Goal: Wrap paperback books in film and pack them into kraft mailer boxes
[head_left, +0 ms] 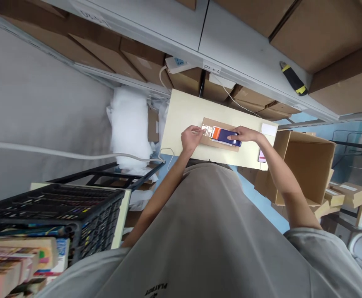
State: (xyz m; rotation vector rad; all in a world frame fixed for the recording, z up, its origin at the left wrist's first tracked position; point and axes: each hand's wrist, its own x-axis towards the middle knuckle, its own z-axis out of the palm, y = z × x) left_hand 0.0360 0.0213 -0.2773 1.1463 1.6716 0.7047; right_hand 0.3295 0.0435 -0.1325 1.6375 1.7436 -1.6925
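On the cream board (181, 116) lies a flat piece of brown cardboard (221, 147), with a dark blue and orange pack (223, 135) on it. My right hand (244, 134) grips the pack's right end, its thumb lying across the top. A white printed part (206, 130) shows beyond the orange band; whether it belongs to the pack I cannot tell. My left hand (191, 138) is closed in a pinch beside that printed end. What its fingertips hold, if anything, is too small to make out.
A phone (261, 155) and a white card (268, 129) lie at the board's right end. An open cardboard box (280, 165) stands to the right. A black crate (88, 223) and stacked books are at lower left. A cutter (293, 78) rests on the shelf above.
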